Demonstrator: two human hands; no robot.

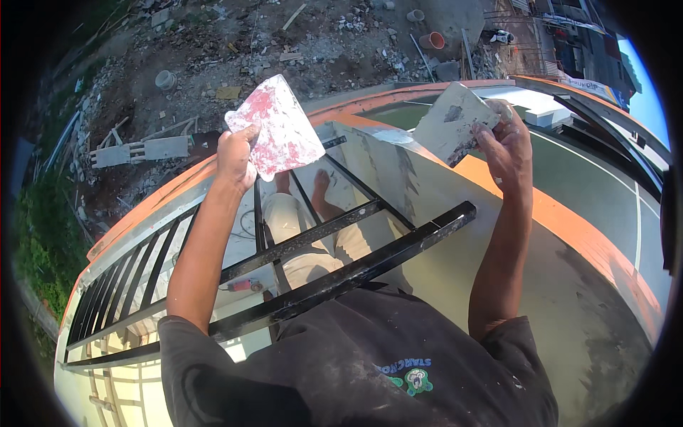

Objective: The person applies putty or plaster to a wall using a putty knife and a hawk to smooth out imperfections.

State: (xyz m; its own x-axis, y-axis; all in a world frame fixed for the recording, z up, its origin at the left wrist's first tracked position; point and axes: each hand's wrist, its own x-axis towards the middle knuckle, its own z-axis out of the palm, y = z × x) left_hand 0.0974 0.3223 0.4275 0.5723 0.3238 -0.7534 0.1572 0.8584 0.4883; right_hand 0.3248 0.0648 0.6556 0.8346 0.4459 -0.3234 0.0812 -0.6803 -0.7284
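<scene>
My left hand (237, 155) grips a wide flat scraper blade (274, 128) smeared with red and white, held up over the black metal railing (341, 270). My right hand (506, 146) holds a second flat blade (455, 121), pale with grey putty on it, above the top of a whitish wall (427, 192). The two blades are apart, one on each side of the wall's end. My legs and bare feet show below, behind the railing bars.
An orange band (569, 228) caps the ledge to the right, with a green court surface beyond it. Far below lie rubble, concrete blocks (142, 151) and an orange pipe (432, 40). A small red power tool (245, 285) lies on the floor below.
</scene>
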